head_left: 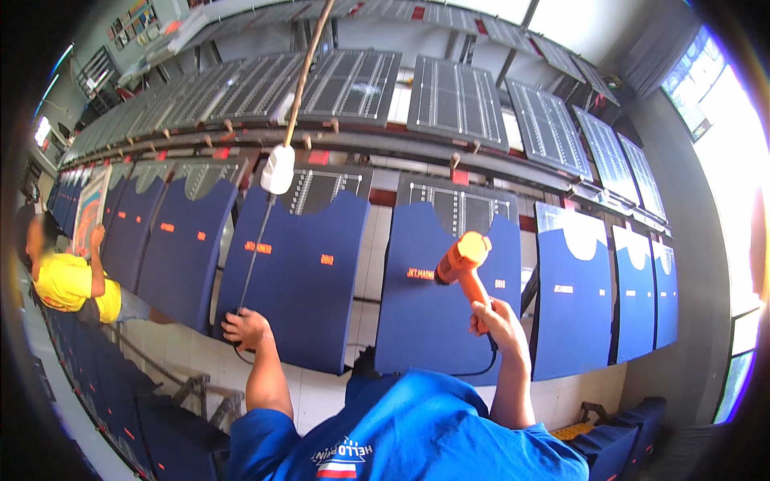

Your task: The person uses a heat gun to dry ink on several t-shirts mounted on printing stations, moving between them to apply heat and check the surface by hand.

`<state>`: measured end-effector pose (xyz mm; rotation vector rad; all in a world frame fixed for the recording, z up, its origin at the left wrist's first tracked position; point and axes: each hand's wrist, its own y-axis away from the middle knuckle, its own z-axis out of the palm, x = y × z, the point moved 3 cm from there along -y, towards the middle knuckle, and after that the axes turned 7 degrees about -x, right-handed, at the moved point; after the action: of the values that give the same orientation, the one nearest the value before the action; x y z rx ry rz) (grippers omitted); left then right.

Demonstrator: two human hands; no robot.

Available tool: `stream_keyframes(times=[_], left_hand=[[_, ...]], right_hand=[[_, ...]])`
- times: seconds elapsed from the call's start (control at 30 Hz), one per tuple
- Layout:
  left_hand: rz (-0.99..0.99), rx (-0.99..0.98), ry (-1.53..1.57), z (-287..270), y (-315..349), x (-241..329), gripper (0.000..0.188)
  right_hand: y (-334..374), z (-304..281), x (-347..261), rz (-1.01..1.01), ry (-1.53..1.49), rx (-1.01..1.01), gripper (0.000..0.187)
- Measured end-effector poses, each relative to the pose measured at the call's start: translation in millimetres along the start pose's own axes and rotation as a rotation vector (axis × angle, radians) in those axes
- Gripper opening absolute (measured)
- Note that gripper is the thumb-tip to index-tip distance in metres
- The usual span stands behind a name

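An orange heat gun (pixel 461 260) is gripped by its handle in my right hand (pixel 499 322), held above a dark blue shirt panel (pixel 445 329) with small orange print. Its black cord hangs below the handle and curves left. My left hand (pixel 249 329) is closed around a thin black cord (pixel 255 264) at the lower left corner of the neighbouring blue shirt panel (pixel 301 289). That cord runs up to a white socket block (pixel 278 170) hanging from a pole-like line (pixel 309 76). Both panels lie on dark boards whose upper parts show past the necklines.
More blue panels on boards extend left (pixel 183 240) and right (pixel 569 313). Behind them, a rail (pixel 385 148) carries tilted dark boards (pixel 457 100). At far left, a person in a yellow shirt (pixel 68 280) holds a framed screen (pixel 90 210). Another row of panels (pixel 104 369) stands lower left.
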<state>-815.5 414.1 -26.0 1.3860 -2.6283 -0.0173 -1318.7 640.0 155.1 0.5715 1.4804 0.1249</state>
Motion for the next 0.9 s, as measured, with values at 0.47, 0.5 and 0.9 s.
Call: stream_keyframes(times=[0.47,0.5,0.9], left_hand=[[0.082,-0.019,0.054,-13,16,-5,0.047],[0.117,-0.024,0.049,-14,19,-5,0.047],[0.6,0.062,0.227,-13,-25,-68,0.038]], right_hand=[[-1,7,4,-0.033,-0.04,-0.063,0.028],[-3,13,4,-0.053,-0.026,-0.071,0.028],[-5,145,11,0.011,-0.347,-0.447,0.041]])
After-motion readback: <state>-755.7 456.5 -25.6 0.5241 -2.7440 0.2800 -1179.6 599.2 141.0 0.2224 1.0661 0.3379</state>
